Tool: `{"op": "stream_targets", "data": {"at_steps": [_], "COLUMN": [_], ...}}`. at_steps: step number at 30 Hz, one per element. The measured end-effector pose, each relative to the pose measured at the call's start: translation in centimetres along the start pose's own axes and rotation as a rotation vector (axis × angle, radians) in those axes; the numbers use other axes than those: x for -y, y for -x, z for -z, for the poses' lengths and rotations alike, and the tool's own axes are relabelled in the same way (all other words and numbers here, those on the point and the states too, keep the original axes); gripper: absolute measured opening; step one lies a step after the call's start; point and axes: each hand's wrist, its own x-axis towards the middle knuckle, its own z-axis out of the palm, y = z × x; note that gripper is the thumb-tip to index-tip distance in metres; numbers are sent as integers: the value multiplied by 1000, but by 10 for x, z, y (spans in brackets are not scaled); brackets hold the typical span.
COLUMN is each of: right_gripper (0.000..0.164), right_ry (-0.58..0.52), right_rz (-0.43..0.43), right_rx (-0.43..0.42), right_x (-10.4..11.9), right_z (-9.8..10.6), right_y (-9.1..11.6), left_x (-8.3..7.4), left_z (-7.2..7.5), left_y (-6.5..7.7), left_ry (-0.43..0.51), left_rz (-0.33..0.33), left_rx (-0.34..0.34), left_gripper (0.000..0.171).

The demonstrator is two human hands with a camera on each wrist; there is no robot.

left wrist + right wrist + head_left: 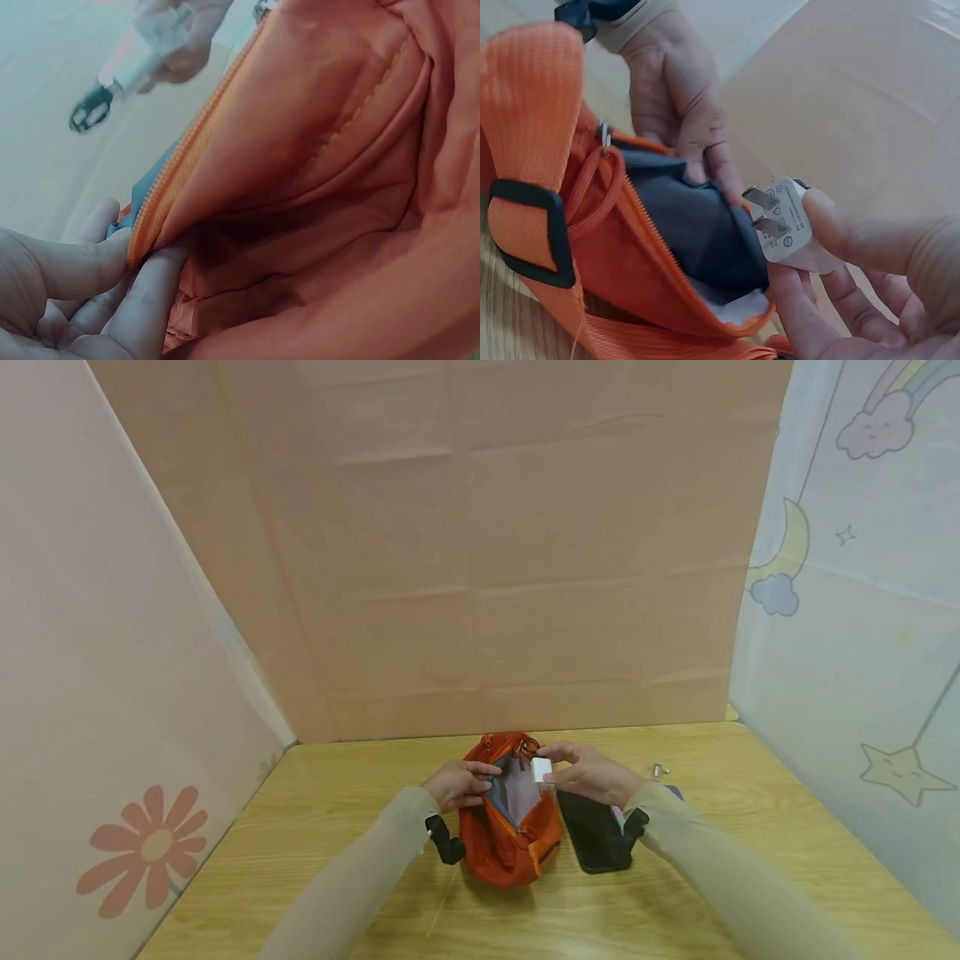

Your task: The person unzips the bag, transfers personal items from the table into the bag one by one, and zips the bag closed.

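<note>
The left hand (pixel 459 783) pinches the edge of the bag (pixel 504 858), thumb and fingers closed on the zip side; the bag's mouth gapes. Near the mouth's right rim is the charger (pixel 541 770), prongs bared, gripped between the right hand's (pixel 592 772) thumb and fingers. Beside the bag lies a phone (pixel 592 833), partly covered; farther right, a small shiny piece (pixel 658 771), possibly metal.

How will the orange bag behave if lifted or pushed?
Probably floppy: the orange bag looks creased and soft-walled, so a push may crumple it before it slides. Lifted by the zipper edge that the left hand pinches, it would likely sag. Its webbing strap bows outward, so may flop about.
</note>
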Motion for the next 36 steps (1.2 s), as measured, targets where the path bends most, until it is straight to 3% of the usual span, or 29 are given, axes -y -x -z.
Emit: {"op": "stream_targets", "data": {"at_steps": [10, 25, 36], "right_gripper": [50, 42, 39], "right_ry": [68, 170, 329], "right_rz": [-71, -135, -164], "right_rx": [-28, -106, -194], "right_x": [-11, -11, -12], "right_z": [-13, -28, -39], "right_y": [-18, -25, -30], "left_x": [-1, 0, 0], "left_z": [1, 2, 0], "left_y": [1, 0, 1], "left_ry": [-6, 2, -30], "left_rz": [-2, 1, 6], "left_rx": [-7, -8, -13], "left_gripper": [35, 35, 34]}}
